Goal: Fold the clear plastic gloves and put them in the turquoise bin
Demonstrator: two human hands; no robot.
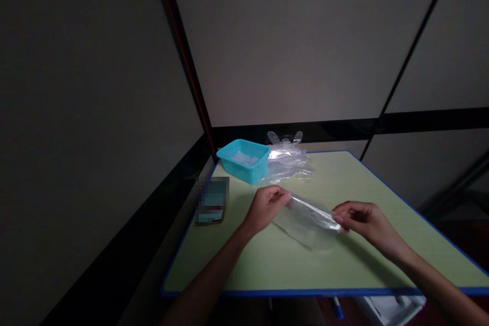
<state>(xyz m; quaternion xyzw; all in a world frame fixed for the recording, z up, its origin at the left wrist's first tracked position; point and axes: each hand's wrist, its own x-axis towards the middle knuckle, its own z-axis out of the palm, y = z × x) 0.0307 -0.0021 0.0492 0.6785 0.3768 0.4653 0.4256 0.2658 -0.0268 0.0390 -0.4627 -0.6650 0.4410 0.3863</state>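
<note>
On the far left of the frame I see a big dark wall [95, 86], with a shiny black band [168, 175] low down on it. Next, left of the middle, a flat thing [213, 198] lies near the left edge of the green table [290, 272]. It is blurred into little squares, so from my screen I can't tell what it is. Up and to the right of it sits a blue tub [242, 169] with something pale [244, 158] inside.

Near the middle of the frame, my left hand [265, 206] is closed, with its thumb and fingers pinching 1 end of a clear plastic sheet [311, 226]. The sheet is stretched between my 2 hands, just below and right of the middle, and its loose part hangs down over the table. Above it, right beside the tub, I see a messy pile of clear plastic gloves [288, 160] with finger shapes poking up at the back.

On the right, my right hand [361, 218] pinches the other end of the sheet, closed too. Under the table at the bottom right, I see a blue pen [338, 309] and a white box [385, 310].
</note>
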